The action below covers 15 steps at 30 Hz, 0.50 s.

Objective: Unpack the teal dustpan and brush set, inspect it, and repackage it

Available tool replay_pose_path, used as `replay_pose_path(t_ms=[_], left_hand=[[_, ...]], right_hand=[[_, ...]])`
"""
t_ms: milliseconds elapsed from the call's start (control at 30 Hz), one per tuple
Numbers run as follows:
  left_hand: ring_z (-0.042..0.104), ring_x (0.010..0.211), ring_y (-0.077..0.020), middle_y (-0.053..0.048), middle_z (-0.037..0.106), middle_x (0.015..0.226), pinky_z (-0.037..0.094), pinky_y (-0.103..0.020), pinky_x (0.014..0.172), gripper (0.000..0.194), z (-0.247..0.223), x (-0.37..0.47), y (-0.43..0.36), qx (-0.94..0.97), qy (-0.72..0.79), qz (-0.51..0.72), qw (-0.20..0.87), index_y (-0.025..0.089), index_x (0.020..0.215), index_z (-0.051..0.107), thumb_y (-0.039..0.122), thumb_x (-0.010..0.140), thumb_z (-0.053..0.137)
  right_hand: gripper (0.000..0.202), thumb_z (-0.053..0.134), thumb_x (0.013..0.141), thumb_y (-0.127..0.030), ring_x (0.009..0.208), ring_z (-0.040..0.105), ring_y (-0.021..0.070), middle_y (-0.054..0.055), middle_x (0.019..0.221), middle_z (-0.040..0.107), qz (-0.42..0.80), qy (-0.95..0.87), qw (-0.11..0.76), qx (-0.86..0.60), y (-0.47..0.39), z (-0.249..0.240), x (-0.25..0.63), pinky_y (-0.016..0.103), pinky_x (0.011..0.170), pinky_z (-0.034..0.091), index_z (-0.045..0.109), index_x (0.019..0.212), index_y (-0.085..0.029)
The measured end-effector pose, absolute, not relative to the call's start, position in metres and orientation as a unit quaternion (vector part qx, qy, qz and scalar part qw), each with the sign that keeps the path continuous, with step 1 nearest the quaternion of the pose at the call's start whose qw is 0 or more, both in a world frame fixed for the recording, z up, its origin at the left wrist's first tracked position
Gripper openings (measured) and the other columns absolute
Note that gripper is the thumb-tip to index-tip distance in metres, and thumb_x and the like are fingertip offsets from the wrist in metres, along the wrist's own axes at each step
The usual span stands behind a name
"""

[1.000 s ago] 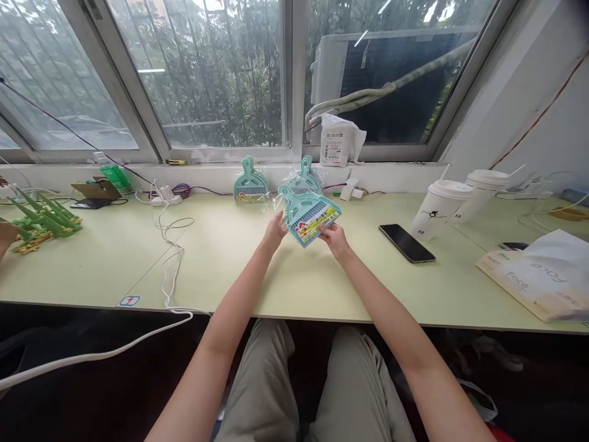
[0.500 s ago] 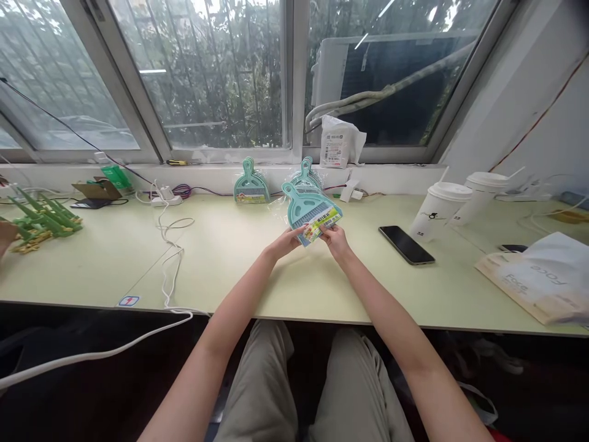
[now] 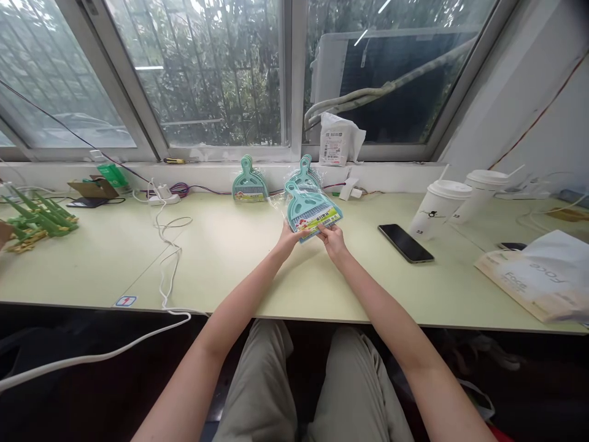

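Between my hands, a mint-green dustpan and brush set point(image 3: 309, 205) in clear plastic wrap is tilted, its colourful label along the lower edge. My left hand point(image 3: 292, 237) is closed on the lower left corner, thumb over the label. Closed on the bottom edge, right of the middle, is my right hand point(image 3: 332, 239). Directly behind the held set, partly hidden by it, similar sets point(image 3: 305, 169) lean against the sill wall. Another stack of dustpan sets point(image 3: 249, 183) stands to the left against the same wall.
A phone point(image 3: 405, 243), two white cups point(image 3: 437, 209) and a paper bag point(image 3: 534, 276) lie to the right. White cables point(image 3: 171, 258) run across the left of the table. Green-and-yellow pieces point(image 3: 41, 218) and part of another person's hand point(image 3: 4, 233) are at far left.
The held dustpan set has turned slightly, so its label edge lies more level. My left hand has shifted up and grips further around the left corner.
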<state>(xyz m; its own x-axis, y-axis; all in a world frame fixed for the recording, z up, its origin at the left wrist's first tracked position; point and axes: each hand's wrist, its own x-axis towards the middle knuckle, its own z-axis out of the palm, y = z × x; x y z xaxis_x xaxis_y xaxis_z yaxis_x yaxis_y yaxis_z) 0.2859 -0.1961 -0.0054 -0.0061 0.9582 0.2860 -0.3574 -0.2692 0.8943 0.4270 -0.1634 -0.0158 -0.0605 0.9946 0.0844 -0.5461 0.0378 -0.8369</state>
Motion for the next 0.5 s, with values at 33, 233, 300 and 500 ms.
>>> replay_pose_path(t_ms=[33,233,300,500], left_hand=[[0.056,0.115,-0.0240,-0.008,0.058,0.123,0.041,-0.045,0.104,0.080,-0.008,0.286,-0.194,0.473,0.322,0.645,0.507,0.022,0.129,0.042,0.018,0.060,0.081],[0.052,0.120,-0.0252,-0.009,0.054,0.129,0.040,-0.044,0.104,0.082,-0.013,0.285,-0.192,0.479,0.342,0.649,0.483,0.023,0.130,0.037,0.020,0.061,0.080],[0.052,0.119,-0.0258,-0.010,0.054,0.129,0.042,-0.044,0.102,0.081,-0.010,0.286,-0.197,0.504,0.342,0.604,0.514,0.023,0.130,0.038,0.022,0.061,0.081],[0.053,0.120,-0.0271,-0.011,0.055,0.132,0.049,-0.043,0.093,0.051,0.001,0.291,-0.205,0.491,0.322,0.542,0.601,0.022,0.124,0.052,0.046,0.080,0.063]], right_hand=[[0.032,0.082,0.061,-0.022,0.098,0.069,0.0233,0.002,0.095,0.074,0.627,-0.370,0.618,-0.297,-0.163,-0.016,0.427,0.038,0.088,0.060,0.061,0.084,-0.020],[0.032,0.081,0.060,-0.020,0.098,0.069,0.0232,0.002,0.092,0.074,0.627,-0.361,0.629,-0.283,-0.160,-0.019,0.426,0.038,0.088,0.060,0.062,0.086,-0.020],[0.031,0.080,0.061,-0.019,0.099,0.069,0.0230,0.002,0.093,0.073,0.621,-0.358,0.640,-0.277,-0.159,-0.018,0.428,0.038,0.089,0.060,0.062,0.086,-0.020],[0.027,0.078,0.063,-0.018,0.098,0.068,0.0230,0.002,0.094,0.073,0.615,-0.359,0.653,-0.259,-0.156,-0.016,0.434,0.039,0.089,0.059,0.063,0.085,-0.019]])
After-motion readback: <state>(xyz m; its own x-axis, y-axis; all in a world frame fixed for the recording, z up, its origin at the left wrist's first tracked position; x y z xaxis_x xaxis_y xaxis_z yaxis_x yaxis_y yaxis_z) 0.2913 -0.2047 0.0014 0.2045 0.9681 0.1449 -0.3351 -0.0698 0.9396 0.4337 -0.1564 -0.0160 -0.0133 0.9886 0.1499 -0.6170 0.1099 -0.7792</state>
